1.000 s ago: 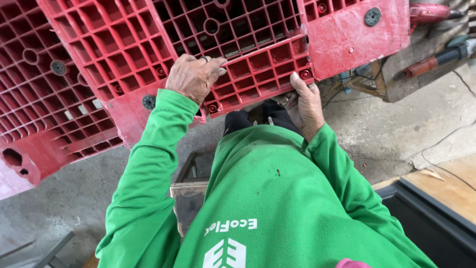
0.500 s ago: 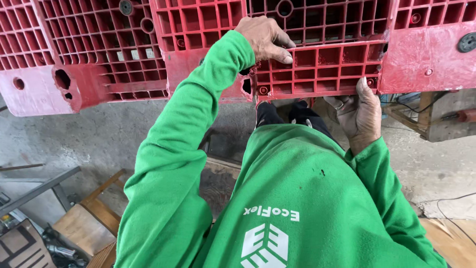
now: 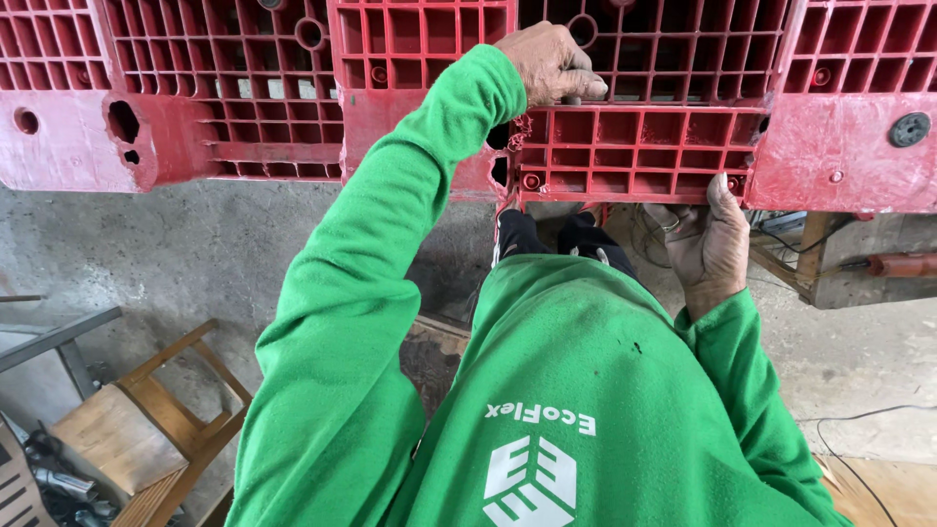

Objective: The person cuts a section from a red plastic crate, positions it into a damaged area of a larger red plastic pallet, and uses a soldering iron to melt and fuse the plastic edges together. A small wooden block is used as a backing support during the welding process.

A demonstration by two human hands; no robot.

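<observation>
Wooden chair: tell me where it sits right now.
In the head view, the wooden chair stands at lower left on the concrete floor, beside the green left sleeve, below the red plastic pallet.

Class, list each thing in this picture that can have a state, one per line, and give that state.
red plastic pallet: held up, ribbed underside facing the camera, edge broken with holes.
left hand: closed, fingers hooked into the pallet's grid.
right hand: gripping the pallet's lower edge, thumb up.
wooden chair: standing on the floor, seat bare.

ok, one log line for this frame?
left hand: gripping red ribbed plastic pallet grid | right hand: holding pallet's lower edge | green sleeves
</observation>
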